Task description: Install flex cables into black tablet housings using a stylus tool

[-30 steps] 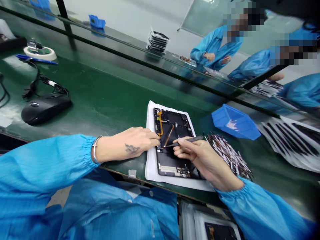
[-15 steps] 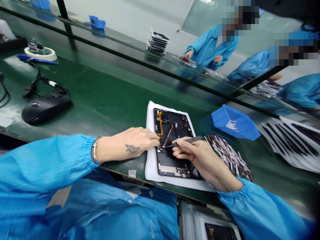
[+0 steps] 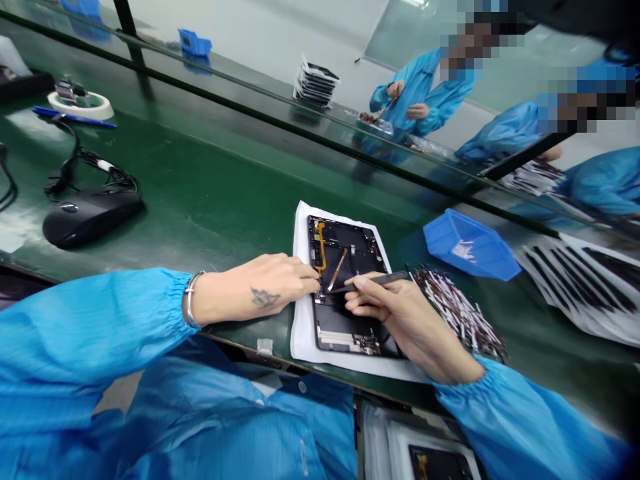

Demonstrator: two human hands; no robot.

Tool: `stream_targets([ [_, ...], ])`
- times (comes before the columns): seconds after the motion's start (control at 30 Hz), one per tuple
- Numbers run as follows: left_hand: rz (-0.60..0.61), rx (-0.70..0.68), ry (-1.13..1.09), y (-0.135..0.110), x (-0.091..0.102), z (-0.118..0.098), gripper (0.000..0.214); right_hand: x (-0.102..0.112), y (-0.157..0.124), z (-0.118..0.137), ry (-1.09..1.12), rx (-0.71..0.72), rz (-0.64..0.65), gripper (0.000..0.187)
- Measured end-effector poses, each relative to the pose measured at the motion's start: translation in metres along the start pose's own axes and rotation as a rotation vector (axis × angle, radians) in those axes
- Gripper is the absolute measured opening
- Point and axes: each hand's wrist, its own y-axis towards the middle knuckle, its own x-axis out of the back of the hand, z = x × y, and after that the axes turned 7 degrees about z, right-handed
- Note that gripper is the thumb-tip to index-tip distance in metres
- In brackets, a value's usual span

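An opened tablet housing (image 3: 345, 313) lies on a white foam sheet (image 3: 303, 333), its inner parts and an orange flex cable (image 3: 321, 243) exposed. My right hand (image 3: 395, 307) grips dark tweezers (image 3: 385, 278), whose tip points at the lower end of a thin brown flex strip (image 3: 339, 267) lying slantwise over the housing. I cannot tell whether the tip pinches the strip. My left hand (image 3: 265, 287) rests at the housing's left edge with its fingers curled together. What its fingertips hold, if anything, is hidden.
Right of the housing lie a pile of flex strips (image 3: 455, 307), a blue bin (image 3: 470, 247) and stacked sleeved panels (image 3: 585, 287). A mouse (image 3: 93, 217), pen (image 3: 75, 119) and tape roll (image 3: 80, 105) are at left. A glass shelf (image 3: 280, 113) crosses behind; co-workers sit beyond.
The brown strip has shifted slightly at its lower end, and the tweezers' tip has moved a little. My left hand has stayed put. A co-worker across the bench has raised their hands.
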Motion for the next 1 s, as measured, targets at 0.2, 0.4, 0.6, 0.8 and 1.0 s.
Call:
stream_targets([
  [0.2,0.021,0.013,-0.004,-0.0005,0.004,-0.0018,0.028,-0.001,-0.0006,-0.0015,0.011,-0.018,-0.008,0.041],
  [0.4,0.01,0.011,-0.01,-0.0001,0.0038,-0.0022,0.029,-0.0034,-0.0006,-0.0015,0.008,-0.019,-0.013,0.043],
  [0.6,0.004,0.008,-0.002,-0.0013,0.0011,-0.0008,0.032,-0.0017,-0.0004,-0.0005,-0.003,-0.026,0.004,0.044],
  [0.8,0.008,0.008,-0.005,-0.0013,0.0018,-0.0008,0.032,0.0002,0.0009,-0.0011,-0.027,-0.036,0.021,0.044],
  [1.0,0.009,0.003,-0.014,-0.0001,0.0002,-0.0008,0.03,-0.0016,0.0009,0.0002,-0.069,-0.031,0.026,0.043],
])
